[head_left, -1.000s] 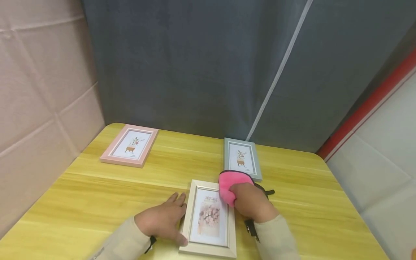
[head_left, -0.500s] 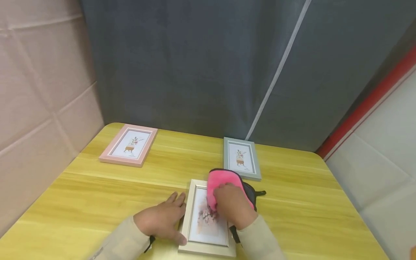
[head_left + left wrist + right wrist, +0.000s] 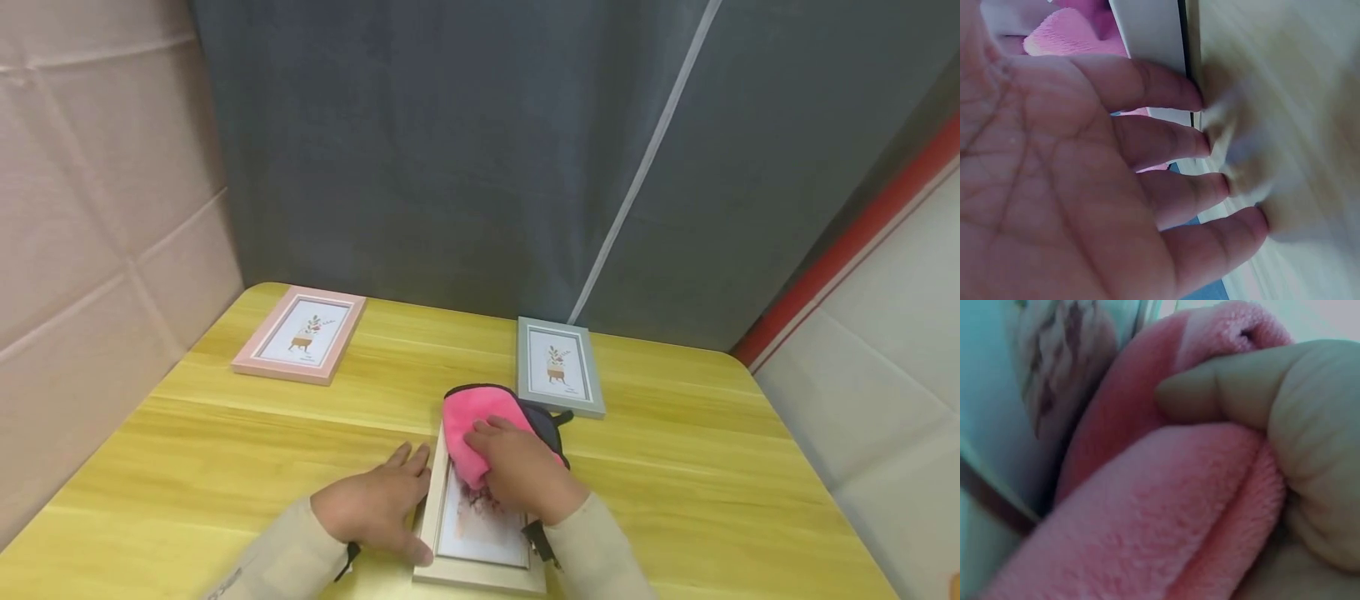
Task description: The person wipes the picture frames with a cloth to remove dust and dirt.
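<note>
A cream picture frame (image 3: 480, 575) with a blossom print lies flat at the near middle of the table. My right hand (image 3: 525, 471) grips a pink plush cloth (image 3: 480, 421) with a dark edge, bunched over the frame's upper part and hiding its top. In the right wrist view the cloth (image 3: 1147, 494) is folded around the thumb, against the glass over the print (image 3: 1063, 350). My left hand (image 3: 378, 504) rests at the frame's left side, fingers extended, thumb on its lower left border. In the left wrist view the fingertips (image 3: 1194, 140) touch the tabletop beside the frame's edge.
A pink picture frame (image 3: 300, 336) lies at the table's back left. A grey-blue picture frame (image 3: 559, 367) lies at the back, just beyond the cloth. A dark panel (image 3: 420, 167) stands behind the yellow wood-grain table (image 3: 712, 467), with pale walls on both sides.
My right hand has slid the cloth leftward across the top of the cream frame, from its right border to its left. The left hand and the other frames have stayed put.
</note>
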Demonstrator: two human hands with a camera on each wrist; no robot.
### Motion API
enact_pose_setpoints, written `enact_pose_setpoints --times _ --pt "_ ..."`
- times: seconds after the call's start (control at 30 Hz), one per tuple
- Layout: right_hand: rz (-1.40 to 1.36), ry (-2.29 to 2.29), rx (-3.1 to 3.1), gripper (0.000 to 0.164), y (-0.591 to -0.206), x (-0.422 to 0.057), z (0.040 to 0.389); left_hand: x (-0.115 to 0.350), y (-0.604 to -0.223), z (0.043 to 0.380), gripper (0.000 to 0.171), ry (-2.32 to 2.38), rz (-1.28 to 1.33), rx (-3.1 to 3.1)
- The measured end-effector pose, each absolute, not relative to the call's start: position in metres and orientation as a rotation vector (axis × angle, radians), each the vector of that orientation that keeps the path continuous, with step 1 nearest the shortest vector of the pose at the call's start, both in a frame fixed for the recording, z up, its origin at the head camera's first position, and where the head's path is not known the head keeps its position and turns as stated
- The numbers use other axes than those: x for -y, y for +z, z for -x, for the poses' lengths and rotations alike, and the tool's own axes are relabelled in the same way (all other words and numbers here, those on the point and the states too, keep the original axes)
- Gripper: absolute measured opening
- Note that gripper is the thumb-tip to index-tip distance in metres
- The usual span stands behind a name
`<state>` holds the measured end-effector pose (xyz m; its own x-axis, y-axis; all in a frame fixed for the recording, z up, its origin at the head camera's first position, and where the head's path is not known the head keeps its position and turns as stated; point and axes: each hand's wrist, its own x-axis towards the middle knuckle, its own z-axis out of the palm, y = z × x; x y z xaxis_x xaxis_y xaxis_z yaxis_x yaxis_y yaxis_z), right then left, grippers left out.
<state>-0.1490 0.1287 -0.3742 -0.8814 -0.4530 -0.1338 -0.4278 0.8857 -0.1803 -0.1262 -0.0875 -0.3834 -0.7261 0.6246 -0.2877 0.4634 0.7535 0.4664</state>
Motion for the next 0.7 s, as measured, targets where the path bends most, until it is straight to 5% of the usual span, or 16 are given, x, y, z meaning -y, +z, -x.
enact_pose_setpoints --times 0.4,0.7 --pt "0.515 -0.431 -2.9 0.021 -0.357 -0.166 0.146 0.088 -0.385 0.126 0.103 0.568 -0.827 -2.507" --pt "0.544 -0.293 -2.934 0.013 -0.364 -0.152 0.146 0.089 -0.384 0.126 0.103 0.555 -0.85 -2.508"
